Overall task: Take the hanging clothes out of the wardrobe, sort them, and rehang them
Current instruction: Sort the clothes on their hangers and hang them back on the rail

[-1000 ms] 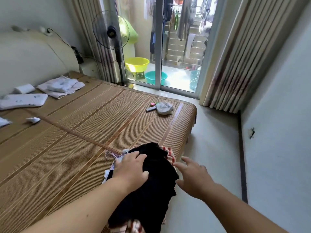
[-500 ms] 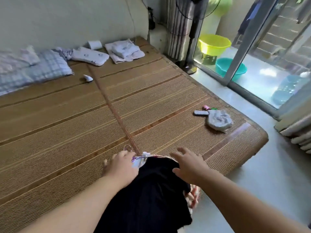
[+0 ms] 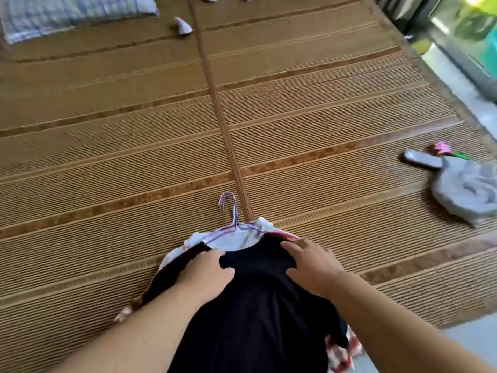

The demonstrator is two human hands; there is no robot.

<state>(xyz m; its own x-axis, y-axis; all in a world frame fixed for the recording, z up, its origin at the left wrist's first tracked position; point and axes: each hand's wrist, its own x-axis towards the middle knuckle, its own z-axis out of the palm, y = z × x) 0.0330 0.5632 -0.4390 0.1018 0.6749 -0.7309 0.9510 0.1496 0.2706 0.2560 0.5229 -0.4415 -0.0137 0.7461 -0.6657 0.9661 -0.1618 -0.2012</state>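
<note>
A pile of clothes on hangers lies at the near edge of the bed's bamboo mat [image 3: 107,162]. On top is a black garment [image 3: 258,313]; under it show a white garment [image 3: 236,239] and a red-and-white patterned one [image 3: 341,356]. Purple wire hanger hooks [image 3: 228,208] stick out beyond the pile. My left hand [image 3: 207,273] rests on the black garment's left shoulder with fingers spread. On its right shoulder my right hand [image 3: 312,262] presses flat, fingers straight.
A crumpled grey cloth [image 3: 465,192], a grey remote [image 3: 422,158] and a pink item [image 3: 441,148] lie at the mat's right. A checked pillow [image 3: 72,12] and a small white thing [image 3: 183,26] lie at the far end. Floor and glass door are at the right.
My view has tilted down and closer to the pile. My right hand has come onto the black garment, and my left hand has shifted onto its left shoulder.
</note>
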